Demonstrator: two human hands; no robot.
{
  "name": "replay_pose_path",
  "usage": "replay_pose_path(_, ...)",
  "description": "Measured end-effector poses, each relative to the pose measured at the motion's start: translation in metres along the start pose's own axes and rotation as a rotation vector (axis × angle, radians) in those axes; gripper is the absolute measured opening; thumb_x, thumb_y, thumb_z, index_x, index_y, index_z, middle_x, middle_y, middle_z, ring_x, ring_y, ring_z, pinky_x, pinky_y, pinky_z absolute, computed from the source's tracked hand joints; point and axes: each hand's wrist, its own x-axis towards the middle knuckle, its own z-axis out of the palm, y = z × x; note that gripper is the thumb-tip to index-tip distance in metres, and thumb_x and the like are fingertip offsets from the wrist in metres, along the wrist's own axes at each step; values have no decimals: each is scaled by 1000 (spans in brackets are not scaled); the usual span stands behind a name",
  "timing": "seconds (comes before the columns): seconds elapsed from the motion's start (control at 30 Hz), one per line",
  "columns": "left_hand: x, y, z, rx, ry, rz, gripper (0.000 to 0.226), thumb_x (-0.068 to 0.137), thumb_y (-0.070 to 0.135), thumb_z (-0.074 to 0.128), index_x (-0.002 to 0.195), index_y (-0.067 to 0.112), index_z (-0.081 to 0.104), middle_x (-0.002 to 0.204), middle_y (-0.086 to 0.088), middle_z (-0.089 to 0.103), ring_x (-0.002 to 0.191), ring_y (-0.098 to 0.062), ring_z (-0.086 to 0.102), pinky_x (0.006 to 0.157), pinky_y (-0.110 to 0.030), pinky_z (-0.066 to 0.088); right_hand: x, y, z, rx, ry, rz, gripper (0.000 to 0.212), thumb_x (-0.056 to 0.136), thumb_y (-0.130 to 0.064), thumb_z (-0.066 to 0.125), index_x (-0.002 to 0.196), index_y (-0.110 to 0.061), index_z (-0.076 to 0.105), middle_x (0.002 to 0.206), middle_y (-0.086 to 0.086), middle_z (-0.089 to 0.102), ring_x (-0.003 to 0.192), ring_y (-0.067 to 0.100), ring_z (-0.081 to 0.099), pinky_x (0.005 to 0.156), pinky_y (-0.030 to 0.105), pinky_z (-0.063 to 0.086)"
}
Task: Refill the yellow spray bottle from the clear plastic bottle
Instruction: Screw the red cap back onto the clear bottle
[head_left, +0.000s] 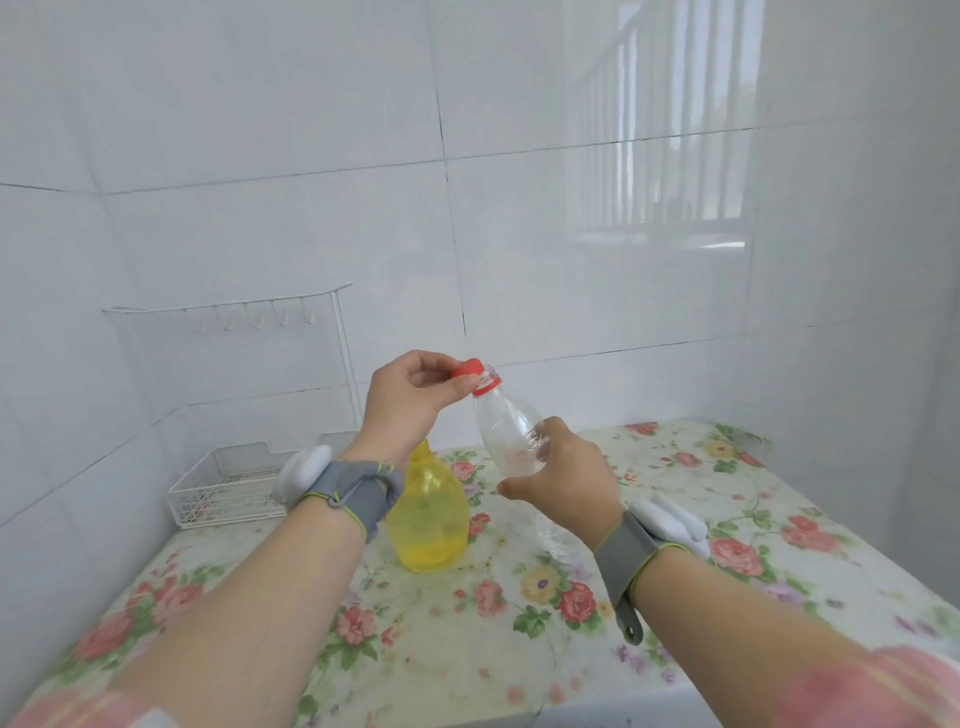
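My right hand (563, 480) grips the clear plastic bottle (511, 434) around its body and holds it tilted, neck up and to the left, above the table. My left hand (410, 397) pinches the red cap (466, 368), which sits just off the bottle's open mouth; a red ring stays on the neck. The yellow spray bottle (428, 512) stands upright on the floral tablecloth below my left wrist, with no spray head on it. Its neck is partly hidden by my wrist.
A white wire rack (223, 488) with hooks stands at the back left against the tiled wall. The floral-covered table (519, 613) fills the lower view, walls close on the left and back. Both wrists wear grey straps with white devices.
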Motion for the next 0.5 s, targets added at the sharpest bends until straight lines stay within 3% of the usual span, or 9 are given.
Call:
replay_pose_path(0.1, 0, 0, 3, 7, 1, -4, 23, 69, 7, 78, 88, 9, 66, 95, -9, 72, 82, -9, 67, 67, -6, 49, 1, 2, -1, -15, -12, -6, 68, 65, -42, 77, 123, -24, 47, 104, -4, 64, 94, 19, 63, 77, 34, 55)
replay_pose_path(0.33, 0, 3, 6, 61, -66, 30, 30, 72, 3, 75, 99, 6, 65, 95, -5, 71, 73, 4, 67, 66, -5, 48, 2, 1, -1, -8, -32, -18, 68, 64, -42, 76, 123, -24, 47, 103, -5, 64, 93, 18, 63, 75, 32, 55)
replay_pose_path(0.5, 4, 8, 1, 181, -237, 69, 30, 78, 4, 69, 106, 14, 66, 107, -2, 69, 96, -1, 64, 85, -15, 47, 4, 3, -3, -3, -21, -14, 68, 65, -39, 76, 124, -23, 47, 103, -5, 64, 94, 18, 63, 79, 35, 55)
